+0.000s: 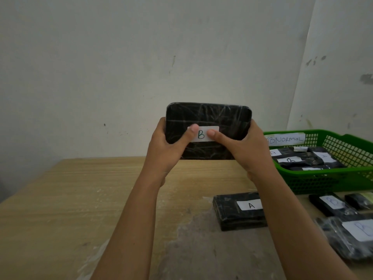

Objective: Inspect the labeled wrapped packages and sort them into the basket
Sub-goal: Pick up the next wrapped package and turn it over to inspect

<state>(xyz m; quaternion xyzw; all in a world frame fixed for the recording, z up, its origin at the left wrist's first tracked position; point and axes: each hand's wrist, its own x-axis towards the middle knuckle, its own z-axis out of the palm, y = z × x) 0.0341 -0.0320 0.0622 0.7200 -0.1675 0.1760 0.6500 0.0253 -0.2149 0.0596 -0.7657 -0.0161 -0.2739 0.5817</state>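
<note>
— Package (209, 118) marked B, where is it?
— Held up in the air at the middle of the view, above the far edge of the table (101, 199). Its flat face is toward the camera, black under clear film, with the wall (141, 47) behind it
— Who has it?
— Both hands. The left hand (165, 150) grips its 9 o'clock edge and the right hand (250, 152) its 3 o'clock edge. The fingers curl round the sides to the back. Both thumbs (191, 131) press on the front, touching the white label (201, 136) on either side of the letter
— And the basket?
— The green basket (327, 180) sits on the table at 3 o'clock from the held one, with a paper sign (285, 139) reading ABNORMOL on its far wall. Several black packages (302, 161) lie inside, with A and B labels showing
— Anything else?
— At 5 o'clock a package marked A (238, 217) lies flat on the table, partly behind the right forearm. Toward 4 o'clock, just in front of the basket, lie more wrapped packages (331, 205), two with B labels
</note>
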